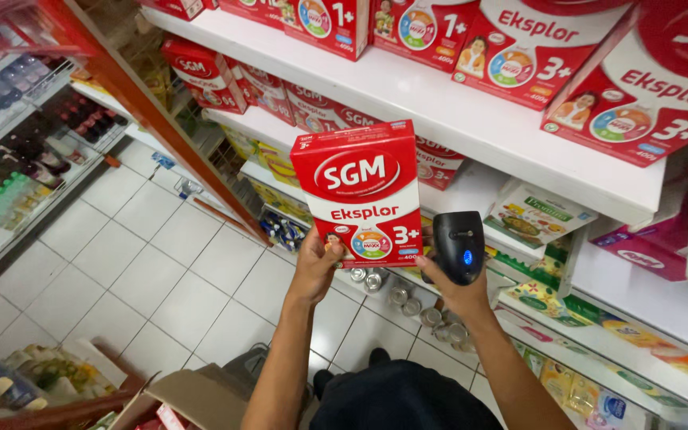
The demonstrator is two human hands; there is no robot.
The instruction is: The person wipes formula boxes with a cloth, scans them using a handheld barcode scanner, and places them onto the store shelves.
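My left hand (316,267) holds a red and white carton (360,191) upright by its lower left corner, its printed front facing me. My right hand (454,288) grips a black handheld scanner (459,245) with a small blue light, just to the right of the carton's lower edge and nearly touching it. Both forearms reach up from the bottom of the view in front of white store shelves.
White shelves (439,103) on the right carry several similar red cartons (646,87), with packets and tins (400,295) on lower levels. A tiled floor aisle (145,263) runs left. Bottle racks (17,151) line the far left. An open cardboard box (193,398) sits near my feet.
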